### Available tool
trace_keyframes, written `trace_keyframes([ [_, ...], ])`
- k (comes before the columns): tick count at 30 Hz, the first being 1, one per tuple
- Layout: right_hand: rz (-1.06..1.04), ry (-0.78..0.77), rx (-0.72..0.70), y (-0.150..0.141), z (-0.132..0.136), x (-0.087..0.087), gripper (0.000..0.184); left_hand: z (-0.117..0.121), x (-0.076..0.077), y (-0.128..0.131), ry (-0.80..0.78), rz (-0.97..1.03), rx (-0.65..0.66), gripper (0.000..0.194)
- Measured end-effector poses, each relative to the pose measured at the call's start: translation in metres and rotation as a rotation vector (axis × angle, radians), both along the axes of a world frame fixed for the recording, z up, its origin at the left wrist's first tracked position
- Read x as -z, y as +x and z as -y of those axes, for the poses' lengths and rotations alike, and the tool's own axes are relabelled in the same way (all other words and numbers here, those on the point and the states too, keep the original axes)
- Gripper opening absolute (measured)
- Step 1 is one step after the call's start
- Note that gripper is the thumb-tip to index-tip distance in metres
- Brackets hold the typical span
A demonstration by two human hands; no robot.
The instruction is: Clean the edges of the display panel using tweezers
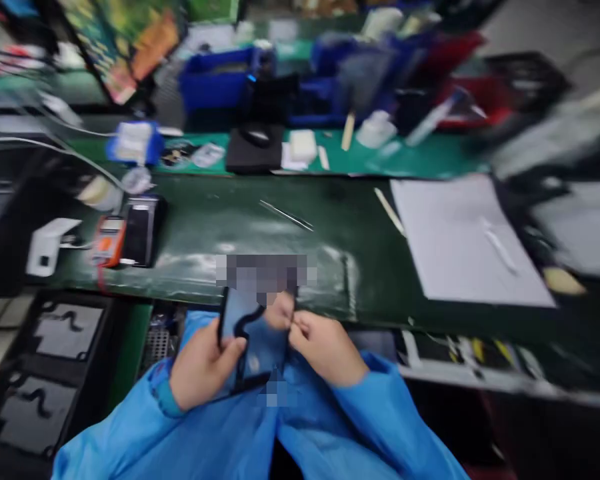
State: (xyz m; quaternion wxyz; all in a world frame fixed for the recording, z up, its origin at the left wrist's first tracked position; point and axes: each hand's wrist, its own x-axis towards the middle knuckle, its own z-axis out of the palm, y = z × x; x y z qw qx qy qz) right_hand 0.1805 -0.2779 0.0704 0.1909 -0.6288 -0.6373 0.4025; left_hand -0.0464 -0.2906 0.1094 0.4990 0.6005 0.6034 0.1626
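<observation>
A person in a glossy blue long-sleeved jacket (pixel 130 413) steadies a black-rimmed, rectangular glossy panel (pixel 265 340) just above the lap, at the near edge of a dark green bench (pixel 220 207). The panel lies between the 2 hands, tilted, its long axis running away from the body, with a dark curved band across its shiny face. The bare left hand (pixel 203 370) is closed around the lower left edge, thumb on the front. The bare right hand (pixel 330 347) is nearer the right edge, fingers curled and thumb close to forefinger; blur makes it impossible to tell whether they pinch that edge or anything thin there.

At left, a black tray (pixel 97 363) bears 2 flat grey plates (pixel 35 423), each with a black wavy strip. Beyond the panel, slim silver metal tweezers (pixel 287 215) lie slantwise, apart from either hand. Flanking them are an orange handheld meter (pixel 109 243) at left and a white paper sheet (pixel 450 247) at right. Farther back stand blue plastic bins (pixel 213 87).
</observation>
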Motion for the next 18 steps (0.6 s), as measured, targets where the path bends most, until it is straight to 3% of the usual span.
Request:
trace_keyframes([
  [4,-0.059,-0.101,0.034,0.007,0.004,0.005,0.021,-0.003,0.013,-0.005,-0.134,0.180,-0.049,0.047],
  [11,-0.375,-0.236,-0.021,0.015,0.008,0.000,0.026,-0.012,0.017,-0.005,-0.223,0.330,-0.284,0.063],
  [18,-0.335,-0.237,-0.005,0.017,0.005,-0.004,0.021,-0.018,0.024,-0.011,-0.346,0.430,-0.339,0.055],
])
